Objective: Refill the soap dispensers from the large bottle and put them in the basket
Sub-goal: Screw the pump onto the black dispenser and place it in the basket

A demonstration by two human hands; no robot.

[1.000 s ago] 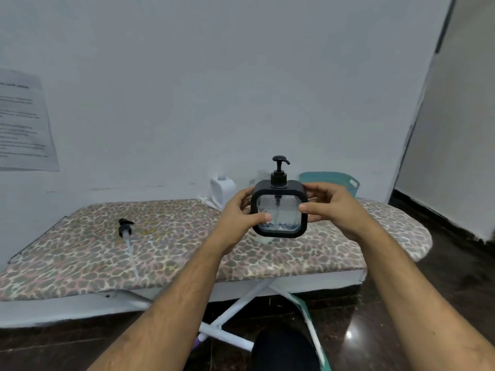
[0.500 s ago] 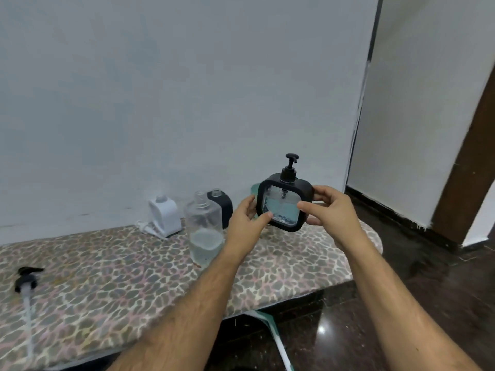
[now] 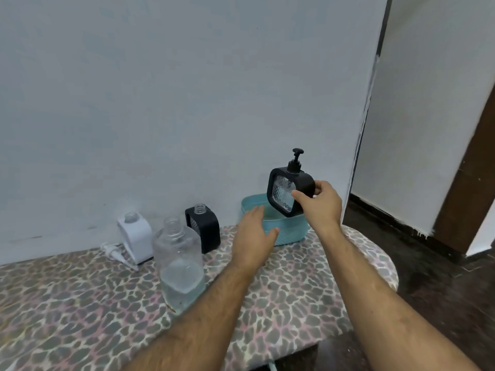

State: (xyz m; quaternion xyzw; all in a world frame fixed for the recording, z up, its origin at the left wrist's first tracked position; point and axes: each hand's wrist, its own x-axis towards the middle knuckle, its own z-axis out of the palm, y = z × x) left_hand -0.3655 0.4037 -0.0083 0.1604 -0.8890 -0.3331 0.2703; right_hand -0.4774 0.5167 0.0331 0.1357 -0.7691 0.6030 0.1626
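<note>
My right hand (image 3: 320,207) grips a square black soap dispenser (image 3: 288,191) with its pump on, tilted just above the teal basket (image 3: 284,231) at the far right of the board. My left hand (image 3: 254,236) hovers open in front of the basket's left side, holding nothing. The large clear bottle (image 3: 180,263), capless and about a third full, stands near the middle. Behind it stand a black dispenser (image 3: 205,227) and a white dispenser (image 3: 135,236), both without pumps. A white pump (image 3: 117,251) lies beside the white one.
Everything sits on an ironing board with a leopard-print cover (image 3: 80,303), pushed against a pale wall. The board's rounded end is at the right, above a dark glossy floor (image 3: 442,277). A brown door frame (image 3: 471,162) stands at far right.
My left hand has let go of the black dispenser and dropped toward the basket. My right hand alone has carried the dispenser right, over the basket. The view has swung right.
</note>
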